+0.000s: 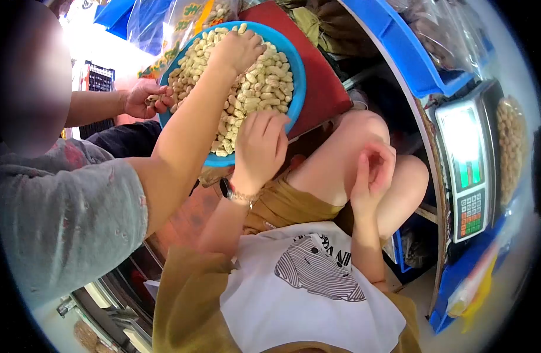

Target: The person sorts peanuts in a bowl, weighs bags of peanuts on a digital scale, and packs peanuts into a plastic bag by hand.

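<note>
A round blue basin (pixel 300 76) is heaped with unshelled peanuts (pixel 264 88). My left hand (pixel 260 147), with a dark watch and a bracelet at the wrist, is at the near rim against the peanuts. Its fingers are bent and close together, their tips hidden from me. Over my bare knee is my right hand (pixel 373 173), fingers curled round towards the thumb; whatever may lie inside cannot be made out. Another person's hand (pixel 238 52) reaches into the peanuts, while that person's other hand (pixel 148 99) pinches something small and brownish beside the basin.
Under the basin is a red board (pixel 320 88). To the right, a digital scale (pixel 472 162) stands by a bag of peanuts (pixel 509 150), below a blue tray (pixel 400 53) with plastic bags. A clear printed bag (pixel 182 29) lies behind the basin. The other person's arm (pixel 185 132) crosses on the left.
</note>
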`<state>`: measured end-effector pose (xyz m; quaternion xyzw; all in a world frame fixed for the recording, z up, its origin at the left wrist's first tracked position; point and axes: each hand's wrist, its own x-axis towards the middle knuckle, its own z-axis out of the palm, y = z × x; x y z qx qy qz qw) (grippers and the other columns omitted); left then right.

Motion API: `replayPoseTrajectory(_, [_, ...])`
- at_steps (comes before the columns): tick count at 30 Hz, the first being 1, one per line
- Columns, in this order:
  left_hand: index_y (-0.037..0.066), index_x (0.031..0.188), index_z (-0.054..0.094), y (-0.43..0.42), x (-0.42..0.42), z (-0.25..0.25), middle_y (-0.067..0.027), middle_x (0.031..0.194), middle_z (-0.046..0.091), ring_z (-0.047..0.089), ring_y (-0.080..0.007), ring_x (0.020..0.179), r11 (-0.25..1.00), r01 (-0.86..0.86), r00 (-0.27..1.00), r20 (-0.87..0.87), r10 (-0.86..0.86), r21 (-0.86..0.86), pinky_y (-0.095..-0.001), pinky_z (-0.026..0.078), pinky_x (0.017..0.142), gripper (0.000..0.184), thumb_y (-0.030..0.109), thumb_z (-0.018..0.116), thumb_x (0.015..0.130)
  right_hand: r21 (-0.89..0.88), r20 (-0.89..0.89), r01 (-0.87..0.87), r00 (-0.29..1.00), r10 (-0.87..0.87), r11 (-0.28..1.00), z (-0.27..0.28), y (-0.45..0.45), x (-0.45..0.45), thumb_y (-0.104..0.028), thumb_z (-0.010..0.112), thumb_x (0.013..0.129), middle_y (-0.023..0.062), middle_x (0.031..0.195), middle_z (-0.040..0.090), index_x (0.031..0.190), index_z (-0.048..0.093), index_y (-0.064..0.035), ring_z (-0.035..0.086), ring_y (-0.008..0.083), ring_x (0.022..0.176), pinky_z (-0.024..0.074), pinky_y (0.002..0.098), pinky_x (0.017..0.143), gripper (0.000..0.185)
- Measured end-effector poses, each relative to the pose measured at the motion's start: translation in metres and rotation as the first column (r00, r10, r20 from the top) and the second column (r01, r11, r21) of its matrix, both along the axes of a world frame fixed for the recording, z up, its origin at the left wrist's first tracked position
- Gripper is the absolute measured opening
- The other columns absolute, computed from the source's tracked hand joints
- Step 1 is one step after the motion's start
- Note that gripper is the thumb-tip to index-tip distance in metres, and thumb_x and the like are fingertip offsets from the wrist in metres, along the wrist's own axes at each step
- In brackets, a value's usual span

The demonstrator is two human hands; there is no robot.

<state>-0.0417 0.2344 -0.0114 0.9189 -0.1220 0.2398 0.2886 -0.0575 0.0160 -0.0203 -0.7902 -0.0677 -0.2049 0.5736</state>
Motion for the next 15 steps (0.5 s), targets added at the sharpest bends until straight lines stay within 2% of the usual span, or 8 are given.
replayPoseTrajectory(3, [0.005, 0.095, 0.060, 0.016, 0.008, -0.004, -0.0112, 0.096, 0.057, 0.054, -0.0318, 0.088, 0.995, -0.008, 1.000, -0.006, 0.009, 0.102, -0.0400, 0.045, 0.077, 0.018, 0.001, 0.060, 0.078, -0.065, 0.014, 0.007, 1.000, -0.006, 0.998, -0.007, -0.001, 0.000, 0.000, 0.056, 0.087, 0.0099, 0.104, 0.051, 0.106, 0.055, 0.0009, 0.050, 0.0164, 0.087, 0.0411, 0.0258, 0.080, 0.019])
replayPoseTrajectory(6, [0.005, 0.100, 0.059, 0.032, 0.001, -0.011, -0.0119, 0.101, 0.056, 0.053, -0.0326, 0.094, 0.980, -0.081, 0.993, -0.069, 0.095, 0.182, -0.0422, 0.043, 0.083, 0.022, 0.005, 0.062, 0.078, 0.032, -0.036, -0.030, 0.999, 0.031, 0.999, -0.009, -0.002, -0.004, 0.000, 0.055, 0.091, 0.0060, 0.107, 0.048, 0.112, 0.051, -0.0010, 0.049, 0.0123, 0.091, 0.0394, 0.0235, 0.083, 0.022])
replayPoseTrajectory(8, [0.004, 0.102, 0.059, 0.043, -0.005, -0.018, -0.0120, 0.103, 0.055, 0.052, -0.0327, 0.097, 0.960, -0.140, 0.986, -0.055, 0.158, 0.243, -0.0432, 0.042, 0.084, 0.024, 0.008, 0.063, 0.078, 0.039, -0.005, 0.000, 1.000, 0.000, 0.999, -0.008, 0.000, -0.003, 0.000, 0.056, 0.088, 0.0086, 0.104, 0.050, 0.108, 0.055, 0.0003, 0.050, 0.0148, 0.085, 0.0408, 0.0249, 0.077, 0.020])
replayPoseTrajectory(9, [0.003, 0.104, 0.057, 0.049, -0.010, -0.020, -0.0135, 0.104, 0.054, 0.050, -0.0332, 0.099, 0.961, -0.111, 0.985, -0.101, 0.140, 0.254, -0.0426, 0.041, 0.086, 0.028, 0.012, 0.066, 0.078, 0.046, 0.010, 0.017, 1.000, -0.017, 0.999, -0.008, 0.001, -0.002, 0.000, 0.056, 0.087, 0.0099, 0.103, 0.051, 0.106, 0.056, 0.0010, 0.051, 0.0160, 0.082, 0.0415, 0.0256, 0.075, 0.020])
replayPoseTrajectory(12, [0.005, 0.104, 0.055, 0.059, -0.015, -0.021, -0.0122, 0.105, 0.053, 0.051, -0.0317, 0.096, 0.960, -0.171, 0.982, -0.045, 0.185, 0.221, -0.0410, 0.042, 0.084, 0.031, 0.016, 0.066, 0.078, -0.013, 0.036, -0.003, 0.999, 0.003, 1.000, -0.010, -0.003, -0.002, 0.000, 0.057, 0.087, 0.0097, 0.103, 0.051, 0.107, 0.056, 0.0012, 0.050, 0.0151, 0.082, 0.0413, 0.0244, 0.072, 0.021])
replayPoseTrajectory(15, [0.006, 0.111, 0.052, 0.067, -0.016, -0.020, -0.0132, 0.111, 0.052, 0.048, -0.0325, 0.103, 0.969, -0.134, 0.984, -0.084, 0.154, 0.210, -0.0418, 0.038, 0.089, 0.043, 0.023, 0.070, 0.077, 0.024, 0.027, -0.023, 0.999, 0.022, 0.999, -0.008, -0.003, -0.002, -0.001, 0.057, 0.087, 0.0099, 0.103, 0.050, 0.108, 0.056, 0.0010, 0.050, 0.0153, 0.082, 0.0418, 0.0242, 0.073, 0.021])
